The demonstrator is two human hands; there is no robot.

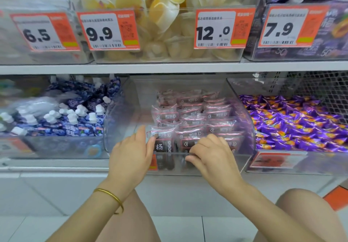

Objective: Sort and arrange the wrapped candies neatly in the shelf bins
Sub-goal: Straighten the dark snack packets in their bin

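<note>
A clear plastic bin (120,121) on the lower shelf holds rows of pink and dark brown wrapped candies (195,115) standing upright. My left hand (131,153) reaches over the bin's front edge and pinches the front-left candy packet (162,138) at its top corner with thumb and fingers. My right hand (212,153) has its fingers curled over the front wall of the bin, gripping the front-row packets (190,144) near the middle. The bin's left third, behind my left hand, holds no candies.
Left of it a bin of blue pouches with white caps (71,117); right of it a bin of purple and orange wrapped candies (293,125). The upper shelf carries jelly cups (150,12) and orange price tags (107,31). My knees and white floor tiles lie below.
</note>
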